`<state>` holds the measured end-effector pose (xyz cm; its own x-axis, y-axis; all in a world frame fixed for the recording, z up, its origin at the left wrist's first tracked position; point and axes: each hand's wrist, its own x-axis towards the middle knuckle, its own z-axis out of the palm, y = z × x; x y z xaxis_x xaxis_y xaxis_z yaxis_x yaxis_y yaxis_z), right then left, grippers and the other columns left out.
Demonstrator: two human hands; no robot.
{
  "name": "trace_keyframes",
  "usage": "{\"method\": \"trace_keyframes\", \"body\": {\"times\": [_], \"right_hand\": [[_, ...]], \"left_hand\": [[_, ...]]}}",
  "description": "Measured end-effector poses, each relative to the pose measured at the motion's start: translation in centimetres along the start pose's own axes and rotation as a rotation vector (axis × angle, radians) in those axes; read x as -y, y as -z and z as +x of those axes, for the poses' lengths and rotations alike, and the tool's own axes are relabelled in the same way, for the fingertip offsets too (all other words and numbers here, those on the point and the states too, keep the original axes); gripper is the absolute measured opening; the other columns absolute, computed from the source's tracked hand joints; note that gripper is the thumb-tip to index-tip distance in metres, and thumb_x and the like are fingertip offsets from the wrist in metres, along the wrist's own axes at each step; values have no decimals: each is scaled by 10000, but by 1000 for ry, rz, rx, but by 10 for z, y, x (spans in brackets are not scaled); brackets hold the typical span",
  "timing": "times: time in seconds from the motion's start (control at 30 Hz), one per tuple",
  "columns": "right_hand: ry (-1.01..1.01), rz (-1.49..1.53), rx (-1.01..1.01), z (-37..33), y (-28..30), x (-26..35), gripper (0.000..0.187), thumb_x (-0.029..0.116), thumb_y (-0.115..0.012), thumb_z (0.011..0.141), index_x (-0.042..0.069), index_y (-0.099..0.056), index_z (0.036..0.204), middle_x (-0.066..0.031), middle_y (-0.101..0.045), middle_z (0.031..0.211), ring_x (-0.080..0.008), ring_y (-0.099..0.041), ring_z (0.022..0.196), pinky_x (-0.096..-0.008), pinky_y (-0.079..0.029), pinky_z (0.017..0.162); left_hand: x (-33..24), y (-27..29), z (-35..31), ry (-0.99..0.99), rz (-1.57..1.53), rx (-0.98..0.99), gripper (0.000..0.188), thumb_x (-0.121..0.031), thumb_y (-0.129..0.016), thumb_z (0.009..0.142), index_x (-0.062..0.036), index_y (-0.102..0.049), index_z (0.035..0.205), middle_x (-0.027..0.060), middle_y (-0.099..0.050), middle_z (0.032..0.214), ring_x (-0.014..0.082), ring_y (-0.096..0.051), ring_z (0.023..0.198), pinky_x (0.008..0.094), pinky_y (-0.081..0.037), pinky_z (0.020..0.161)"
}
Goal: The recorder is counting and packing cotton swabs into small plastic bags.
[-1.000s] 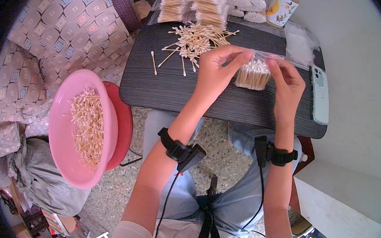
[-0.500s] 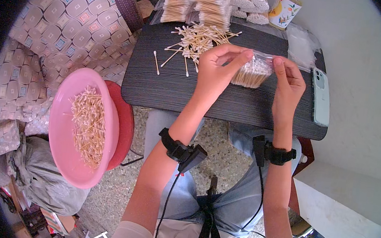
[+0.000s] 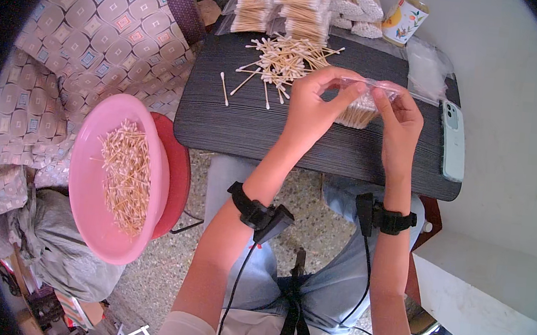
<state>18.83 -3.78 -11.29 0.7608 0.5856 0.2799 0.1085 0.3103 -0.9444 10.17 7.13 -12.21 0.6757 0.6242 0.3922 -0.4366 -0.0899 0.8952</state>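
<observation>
Both my hands pinch the top edge of a clear plastic bag (image 3: 357, 116) packed with cotton swabs, held over the black table. My left hand (image 3: 316, 104) grips the edge between thumb and forefinger. Close beside it, my right hand (image 3: 401, 119) pinches the same edge, the two thumbs only a short way apart. Part of the bag is hidden behind the fingers. To the left of the bag lies a loose heap of cotton swabs (image 3: 285, 59), with a few single swabs spread out from it on the table.
Filled swab bags (image 3: 301, 12) are stacked at the table's (image 3: 246, 126) far edge, beside a bottle (image 3: 406, 16) with a yellow-and-white label. Empty clear bags (image 3: 426, 70) and a pale phone (image 3: 453, 140) lie at the right. A pink basin (image 3: 90, 176) of swabs rests on a red stool (image 3: 177, 178) at the left.
My right hand has moved left along the bag's top edge, bringing its thumb closer to my left thumb. The left hand has shifted slightly right; both still pinch the bag.
</observation>
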Motion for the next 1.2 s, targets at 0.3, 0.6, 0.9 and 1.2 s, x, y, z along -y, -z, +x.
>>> {"method": "trace_keyframes", "body": {"times": [0.3,0.6,0.9,1.2], "right_hand": [[51,15,12,0,-4,-2,128,50,-627,825,-3,-619,941,-36,-631,893,-80,-565,816,-215,-439,737],[92,-52,8,-1,-8,-4,113,62,-611,841,-5,-614,933,-36,-625,877,-82,-568,812,-211,-442,735],[82,-35,-60,2,-3,-1,126,62,-600,848,-26,-613,938,-67,-641,871,-109,-593,820,-227,-462,750],[107,-12,-103,3,0,-3,124,63,-600,846,-26,-613,932,-79,-641,864,-116,-596,798,-235,-465,754]], "left_hand": [[0,-1,-1,-11,-4,18,126,-59,-640,818,15,-615,916,63,-632,899,100,-587,827,233,-466,759],[1,0,0,-64,101,6,126,-58,-629,825,28,-608,914,71,-631,900,114,-592,838,240,-468,773],[-4,5,2,-59,-36,-149,140,-74,-634,820,42,-623,898,73,-652,833,107,-616,784,233,-487,709],[-8,18,1,4,47,-111,131,-57,-617,834,44,-606,916,89,-647,879,130,-618,829,237,-486,766]]}}
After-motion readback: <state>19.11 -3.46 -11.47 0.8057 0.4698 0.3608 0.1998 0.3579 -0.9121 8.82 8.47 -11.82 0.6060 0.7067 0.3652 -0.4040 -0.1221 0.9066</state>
